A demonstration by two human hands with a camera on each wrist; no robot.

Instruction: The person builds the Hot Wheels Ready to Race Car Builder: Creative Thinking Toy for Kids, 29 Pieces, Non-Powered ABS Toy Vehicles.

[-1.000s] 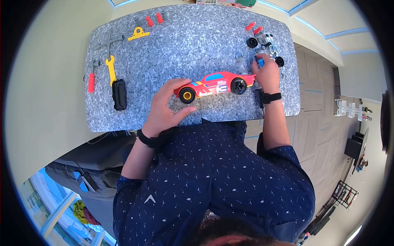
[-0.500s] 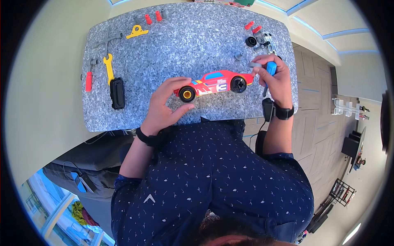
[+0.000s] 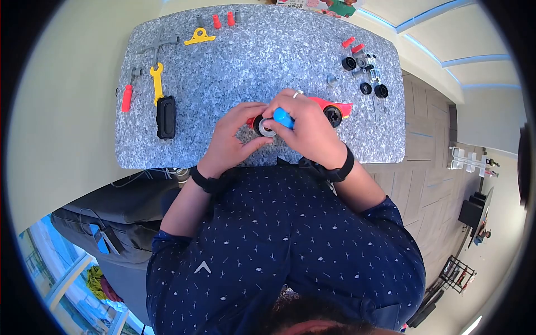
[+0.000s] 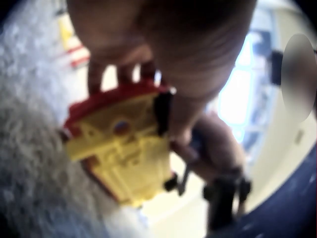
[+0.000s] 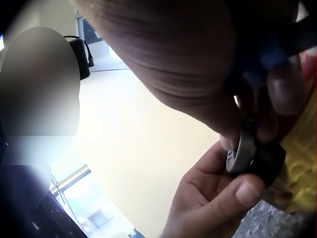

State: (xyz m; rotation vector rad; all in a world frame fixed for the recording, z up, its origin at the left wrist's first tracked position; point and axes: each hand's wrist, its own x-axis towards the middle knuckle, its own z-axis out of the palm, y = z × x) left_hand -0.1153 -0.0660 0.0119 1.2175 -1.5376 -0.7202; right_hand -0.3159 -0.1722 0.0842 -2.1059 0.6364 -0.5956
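Note:
The red toy race car (image 3: 322, 102) lies across the near side of the table, its yellow underside (image 4: 131, 166) showing in the left wrist view. My left hand (image 3: 228, 137) grips its front end, fingers over the body and thumb by the front wheel. My right hand (image 3: 312, 131) reaches over the car and partly hides it. Its fingers pinch a grey wheel rim (image 5: 239, 154) right at the black front wheel (image 5: 270, 161). Tucked in the same hand is a blue-handled screwdriver (image 3: 283, 118). Toward the rear, a black wheel (image 3: 333, 116) sits on the car.
On the left lie a yellow wrench (image 3: 157, 84), a black plastic part (image 3: 166, 117), a red-handled hammer (image 3: 127, 97) and a grey cross wrench (image 3: 159, 44). A yellow spoiler-like piece (image 3: 200, 37) is at the back. Black wheels (image 3: 381, 91) and small parts cluster at right.
My right hand picked up the grey rim and the blue-handled screwdriver from the right-hand parts, then carried both left to the car's front wheel. My left hand keeps its grip on the car.

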